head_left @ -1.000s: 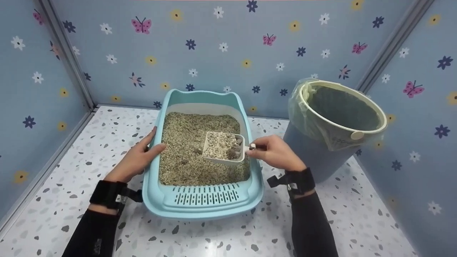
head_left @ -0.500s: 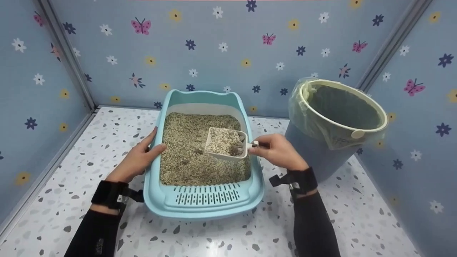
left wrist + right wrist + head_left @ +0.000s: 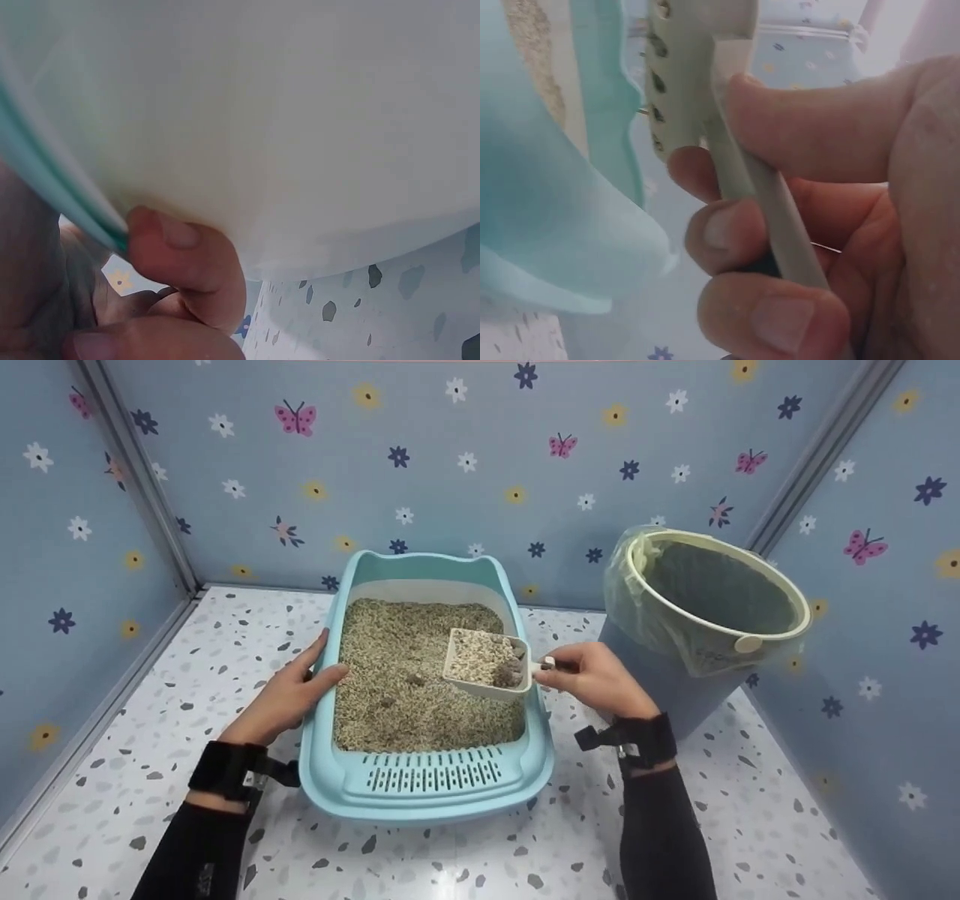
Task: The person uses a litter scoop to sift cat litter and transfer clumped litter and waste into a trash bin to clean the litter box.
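Observation:
My right hand (image 3: 596, 679) grips the handle of a white litter scoop (image 3: 480, 690). The scoop hangs over the right side of a light-blue litter box (image 3: 427, 802), filled with pale litter and darker clumps. In the right wrist view, thumb and fingers wrap round the scoop's handle (image 3: 769, 199); slots show in its side. My left hand (image 3: 277, 697) holds the box's left rim, thumb over the top. Fingers curl beneath that rim, against the pale outer wall (image 3: 300, 135), in the left wrist view. Brown-green litter (image 3: 397, 720) covers the box floor, with a few dark clumps showing.
To the right stands a grey-blue bin (image 3: 660, 682) with a cream rim and a translucent yellowish liner (image 3: 637, 592) folded over it. Flowered blue panels (image 3: 450, 472) close in the back and both sides. The surface beneath is speckled white (image 3: 360, 862).
The right hand has moved a little to the right with the loaded scoop, towards the box's right rim. The left hand stays on the left rim.

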Tool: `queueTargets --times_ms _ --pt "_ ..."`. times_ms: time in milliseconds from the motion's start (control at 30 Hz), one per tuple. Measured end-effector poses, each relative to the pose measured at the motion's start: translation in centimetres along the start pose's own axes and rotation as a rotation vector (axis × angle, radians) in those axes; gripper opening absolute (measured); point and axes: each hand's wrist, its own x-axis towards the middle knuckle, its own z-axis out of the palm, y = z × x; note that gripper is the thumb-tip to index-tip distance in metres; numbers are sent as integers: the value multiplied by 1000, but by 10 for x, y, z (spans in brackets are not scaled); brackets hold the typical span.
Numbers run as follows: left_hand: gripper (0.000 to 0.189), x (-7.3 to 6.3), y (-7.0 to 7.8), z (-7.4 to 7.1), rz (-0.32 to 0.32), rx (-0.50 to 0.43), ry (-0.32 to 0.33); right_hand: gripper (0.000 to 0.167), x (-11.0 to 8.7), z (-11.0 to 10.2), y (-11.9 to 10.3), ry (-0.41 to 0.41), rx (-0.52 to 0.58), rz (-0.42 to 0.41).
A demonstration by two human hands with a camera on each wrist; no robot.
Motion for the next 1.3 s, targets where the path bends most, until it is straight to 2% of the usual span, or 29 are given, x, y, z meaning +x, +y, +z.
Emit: queueTargets --times_ms 100,267,500,733,933,1033,1167,1300 --pt "88 2 1 -1 11 -9 -8 26 -2 -2 -1 -4 -3 9" --pt "88 0 2 -1 7 -21 -6 28 7 7 -7 -62 -28 -54" --pt "88 -1 4 0 5 -4 -5 27 -1 -3 -5 1 -65 -26" --pt "87 1 0 -1 7 -4 5 29 10 16 -8 -39 -60 -47" --pt "87 2 2 0 10 2 0 28 -1 0 -2 -31 -50 -13" --pt "86 2 2 0 1 0 4 29 1 5 -4 -29 -54 -7" --pt "85 0 1 -1 -10 -12 11 29 8 13 -8 -50 -50 -44" --pt "88 -1 2 -1 -8 -14 0 31 3 7 -8 -25 -44 -25"
